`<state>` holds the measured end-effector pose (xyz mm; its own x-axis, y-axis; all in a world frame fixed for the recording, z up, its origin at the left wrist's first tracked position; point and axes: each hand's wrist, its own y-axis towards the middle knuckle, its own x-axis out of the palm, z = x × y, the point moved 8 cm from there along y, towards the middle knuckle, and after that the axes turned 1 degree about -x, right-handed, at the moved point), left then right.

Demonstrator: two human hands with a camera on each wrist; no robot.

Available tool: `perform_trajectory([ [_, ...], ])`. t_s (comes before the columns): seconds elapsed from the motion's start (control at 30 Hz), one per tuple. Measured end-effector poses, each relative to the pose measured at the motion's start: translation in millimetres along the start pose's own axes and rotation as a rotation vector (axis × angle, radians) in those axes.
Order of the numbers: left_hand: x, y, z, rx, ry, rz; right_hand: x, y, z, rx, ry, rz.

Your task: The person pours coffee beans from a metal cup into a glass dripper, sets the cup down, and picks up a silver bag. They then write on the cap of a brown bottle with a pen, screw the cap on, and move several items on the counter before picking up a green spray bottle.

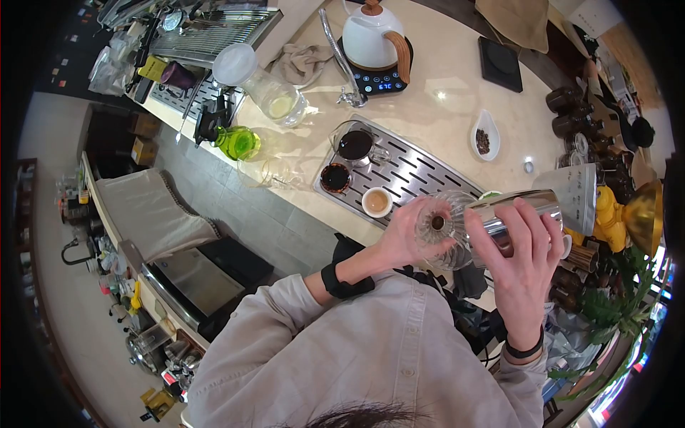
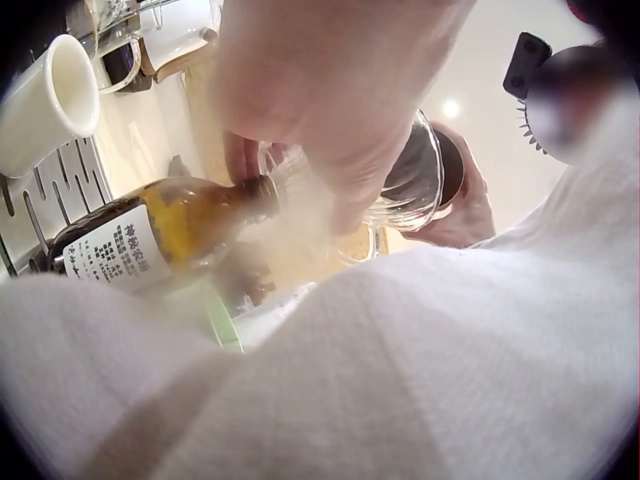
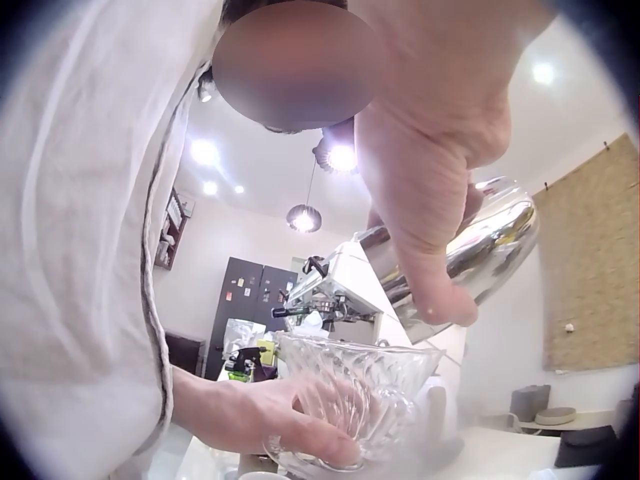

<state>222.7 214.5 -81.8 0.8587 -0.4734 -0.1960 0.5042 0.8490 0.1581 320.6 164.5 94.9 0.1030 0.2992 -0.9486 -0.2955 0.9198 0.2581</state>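
My left hand point(image 1: 401, 235) grips a clear ribbed glass point(image 1: 462, 230) low on its body. The glass is tipped over in the head view; its flared, swirled wall point(image 3: 395, 362) shows in the right wrist view. My right hand point(image 1: 519, 260) is wrapped round a shiny metal cup point(image 1: 534, 202), shaped like a shaker tin. The tin lies tilted, its mouth side at the glass's rim. What is inside the tin is hidden. In the left wrist view an amber bottle point(image 2: 165, 235) with a white label stands near the left hand, beside a tall white cup point(image 2: 45, 110).
A slotted metal drip tray point(image 1: 428, 168) carries a glass server of dark liquid point(image 1: 355, 145), a small dark-filled glass point(image 1: 335, 178) and a white cup of brown drink point(image 1: 377, 202). Around it are a white kettle point(image 1: 371, 39), a dish of beans point(image 1: 485, 140) and a green spray bottle point(image 1: 238, 143).
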Motion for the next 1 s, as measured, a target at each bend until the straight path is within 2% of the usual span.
perform_trajectory([
  [0.1, -2, 0, 5, 0.040, 0.005, 0.028, -2, 1, 2, 0.011, 0.038, 0.013],
  [0.2, -2, 2, 7, 0.038, 0.004, 0.000, -2, -3, 18, -0.010, 0.028, 0.100],
  [0.33, -3, 2, 6, 0.027, 0.006, 0.002, 1, -11, 70, 0.300, 0.557, 0.210],
  [0.43, -3, 3, 6, 0.001, 0.009, -0.007, 8, -10, 98, 0.389, 0.673, 0.261],
  [0.47, -3, 4, 8, -0.001, 0.028, -0.011, 14, -11, 108, 0.371, 0.613, 0.236],
  [0.57, -3, 3, 10, -0.025, 0.040, -0.016, 47, -20, 142, 0.580, 0.791, 0.258],
  [0.63, -4, 3, 11, -0.020, 0.028, -0.008, 79, -26, 162, 0.641, 0.823, 0.228],
  [0.77, -4, 4, 13, 0.072, 0.066, 0.025, 138, -40, 182, 0.686, 0.750, 0.153],
  [1.0, -2, 2, 12, 0.027, 0.080, 0.005, 214, -68, 189, 0.775, 0.784, 0.060],
])
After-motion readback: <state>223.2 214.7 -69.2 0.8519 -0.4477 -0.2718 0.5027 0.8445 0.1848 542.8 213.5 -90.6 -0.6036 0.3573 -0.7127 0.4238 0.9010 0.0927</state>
